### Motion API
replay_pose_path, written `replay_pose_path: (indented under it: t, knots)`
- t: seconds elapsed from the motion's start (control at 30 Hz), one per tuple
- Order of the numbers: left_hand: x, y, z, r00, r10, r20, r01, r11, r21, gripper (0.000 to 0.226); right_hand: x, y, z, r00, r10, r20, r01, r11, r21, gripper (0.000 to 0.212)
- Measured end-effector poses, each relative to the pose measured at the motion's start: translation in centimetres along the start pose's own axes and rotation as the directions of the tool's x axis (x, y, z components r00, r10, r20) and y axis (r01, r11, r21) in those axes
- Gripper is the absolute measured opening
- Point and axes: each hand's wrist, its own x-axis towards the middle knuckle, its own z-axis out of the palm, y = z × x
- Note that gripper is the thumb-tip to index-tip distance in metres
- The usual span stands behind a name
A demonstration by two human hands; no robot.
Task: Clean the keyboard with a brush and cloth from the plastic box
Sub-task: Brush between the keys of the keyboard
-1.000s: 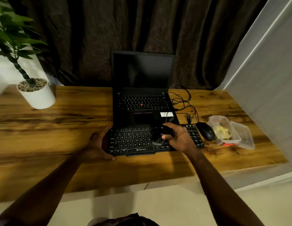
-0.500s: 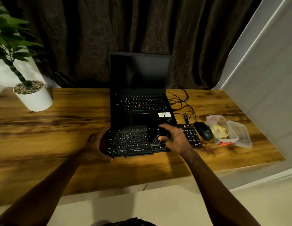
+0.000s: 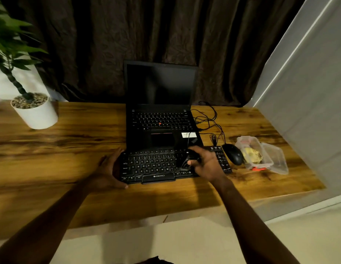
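Observation:
A black keyboard lies on the wooden desk in front of the laptop. My left hand cups its left end, thumb and fingers around the edge. My right hand is over the keyboard's right part and grips a small dark brush, whose bristles touch the keys. To the right stands the clear plastic box, open, with a yellowish cloth inside and its lid beside it.
An open black laptop sits behind the keyboard. A black mouse and tangled cables lie between keyboard and box. A white plant pot stands far left. A grey wall panel borders the desk on the right.
My right hand with the brush has shifted slightly left across the keys. The left hand stays on the keyboard's end. The view has drifted a little.

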Motion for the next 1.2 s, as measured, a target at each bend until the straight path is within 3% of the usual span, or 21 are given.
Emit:
replay_pose_path:
  t: [0.17, 0.4, 0.67, 0.93, 1.2]
  knots:
    - [-0.1, 0.4, 0.1, 1.0, -0.01, -0.002, 0.01, 1.0, -0.011, 0.147, 0.3, -0.5, 0.0, 0.998, 0.057, 0.028, -0.057, 0.998, 0.026, 0.062]
    - [-0.2, 0.1, 0.1, 1.0, -0.001, -0.004, 0.001, 0.999, -0.032, 0.146, -1.3, 2.9, -3.7, 0.99, 0.122, -0.071, -0.129, 0.987, -0.092, 0.056]
    - [-0.1, 0.2, 0.0, 1.0, -0.008, 0.01, 0.008, 1.0, -0.016, 0.147, -1.1, -0.3, -0.7, 0.994, 0.089, 0.057, -0.091, 0.996, 0.024, 0.056]
    - [-0.5, 0.7, -0.2, 0.999, 0.036, 0.006, -0.036, 0.999, -0.03, 0.15, -2.8, 2.2, -4.1, 0.974, 0.214, -0.081, -0.219, 0.974, -0.058, 0.055]
    - [-0.9, 1.7, -0.3, 0.999, 0.032, -0.011, -0.033, 0.999, -0.029, 0.15, -2.2, -2.4, 0.6, 0.984, 0.16, 0.085, -0.157, 0.987, -0.034, 0.058]
